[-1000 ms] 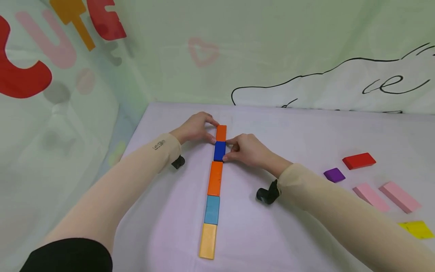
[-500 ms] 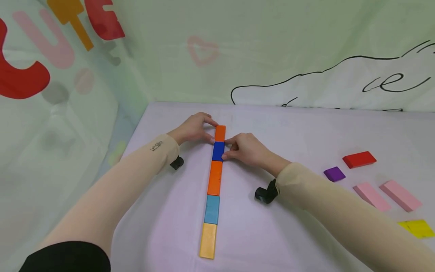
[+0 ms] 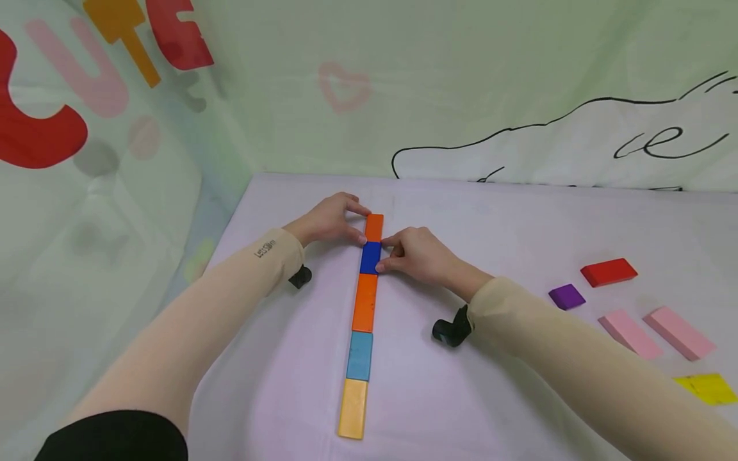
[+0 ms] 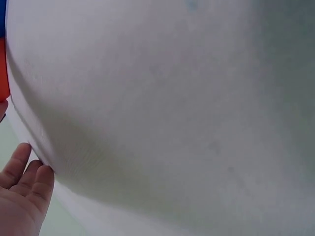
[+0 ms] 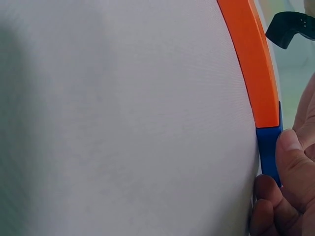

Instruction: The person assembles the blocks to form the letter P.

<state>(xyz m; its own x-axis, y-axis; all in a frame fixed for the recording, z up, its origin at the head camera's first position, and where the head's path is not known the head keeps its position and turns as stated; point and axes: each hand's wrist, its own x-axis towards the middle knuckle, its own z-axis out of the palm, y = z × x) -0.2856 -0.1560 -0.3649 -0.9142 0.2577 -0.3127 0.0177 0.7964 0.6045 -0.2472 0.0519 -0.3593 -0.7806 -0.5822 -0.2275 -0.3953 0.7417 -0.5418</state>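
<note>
A straight row of flat blocks runs away across the table in the head view. At its far end my left hand (image 3: 330, 219) holds a small orange block (image 3: 374, 226) between index finger and thumb, the finger at the far corner. My right hand (image 3: 423, 255) grips the adjoining blue block (image 3: 371, 257), thumb at its near right corner and index finger at its far right. Nearer lie a longer orange block (image 3: 364, 302), a light blue block (image 3: 360, 355) and a pale yellow block (image 3: 353, 408), end to end. The right wrist view shows the thumb against the blue block (image 5: 267, 147).
On the table's right side lie a red block (image 3: 609, 273), a purple block (image 3: 567, 296), two pink blocks (image 3: 680, 332) and a yellow block (image 3: 706, 388). A hanging cloth (image 3: 490, 77) rises behind the table's back edge (image 3: 519, 184). Black wrist cameras (image 3: 452, 328) sit under both sleeves.
The blue block and the small orange block have shifted slightly left, more in line with the row. Both hands keep their places at these blocks.
</note>
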